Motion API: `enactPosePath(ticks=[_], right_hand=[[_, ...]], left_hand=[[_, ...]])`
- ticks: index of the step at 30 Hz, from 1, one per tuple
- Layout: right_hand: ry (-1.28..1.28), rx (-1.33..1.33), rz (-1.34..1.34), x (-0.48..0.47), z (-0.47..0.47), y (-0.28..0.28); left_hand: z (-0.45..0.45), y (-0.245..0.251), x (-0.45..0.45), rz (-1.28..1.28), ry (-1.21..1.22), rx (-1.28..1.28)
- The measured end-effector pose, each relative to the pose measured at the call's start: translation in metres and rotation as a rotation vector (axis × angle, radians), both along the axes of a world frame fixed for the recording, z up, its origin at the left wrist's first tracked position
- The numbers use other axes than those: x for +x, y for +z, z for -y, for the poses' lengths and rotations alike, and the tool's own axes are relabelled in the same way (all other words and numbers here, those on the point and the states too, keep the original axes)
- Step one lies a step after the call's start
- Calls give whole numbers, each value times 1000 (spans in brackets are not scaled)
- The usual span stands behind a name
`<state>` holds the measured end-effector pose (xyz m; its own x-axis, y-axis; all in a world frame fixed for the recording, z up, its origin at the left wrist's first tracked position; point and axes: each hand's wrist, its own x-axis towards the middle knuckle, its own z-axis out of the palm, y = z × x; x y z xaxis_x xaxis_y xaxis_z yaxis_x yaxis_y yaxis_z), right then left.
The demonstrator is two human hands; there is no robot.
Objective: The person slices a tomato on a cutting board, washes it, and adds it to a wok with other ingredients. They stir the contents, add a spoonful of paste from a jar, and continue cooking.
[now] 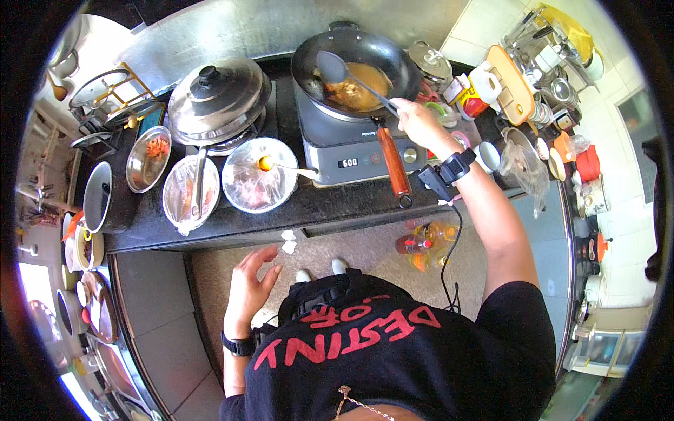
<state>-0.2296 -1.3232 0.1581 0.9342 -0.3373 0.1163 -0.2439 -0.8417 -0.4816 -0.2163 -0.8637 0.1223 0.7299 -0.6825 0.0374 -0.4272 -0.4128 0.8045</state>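
My right hand (418,121) grips the handle of a dark ladle (333,67), its head over the brown liquid (363,84) inside a black wok (397,58). The wok rests on a grey induction cooker (342,152), its wooden handle (394,163) pointing towards me. Empty and with fingers apart, my left hand (255,279) hangs in front of the counter's edge. Behind it on the counter are two bowls covered in plastic film (259,184) (190,192); a spoon (289,168) holding something orange lies across the right one.
A lidded steel pan (216,105) stands left of the wok. A steel bowl of reddish pieces (149,158) and a dark pot (100,197) are further left. Jars, bottles and a cup (487,157) crowd the right. Bottles (413,243) stand on the floor.
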Motion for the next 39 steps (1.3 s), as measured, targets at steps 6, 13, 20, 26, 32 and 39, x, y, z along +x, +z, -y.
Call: enactPosePath(ticks=[6, 13, 20, 26, 32, 39], right_hand=[[-75, -347, 80, 23, 39, -5], [-148, -551, -81, 8, 29, -5], [-70, -611, -42, -56, 19, 38], [-120, -495, -304, -112, -17, 96], [-99, -261, -273, -86, -37, 76], [-34, -313, 116, -89, -19, 73]], left_hand=[[-16, -4, -12, -39, 104, 31], [-17, -6, -9, -66, 97, 12], [-9, -4, 6, -37, 13, -2], [-4, -4, 17, -32, -41, -26], [-5, -5, 19, -35, -77, -54], [-16, -1, 13, -20, -27, -20]])
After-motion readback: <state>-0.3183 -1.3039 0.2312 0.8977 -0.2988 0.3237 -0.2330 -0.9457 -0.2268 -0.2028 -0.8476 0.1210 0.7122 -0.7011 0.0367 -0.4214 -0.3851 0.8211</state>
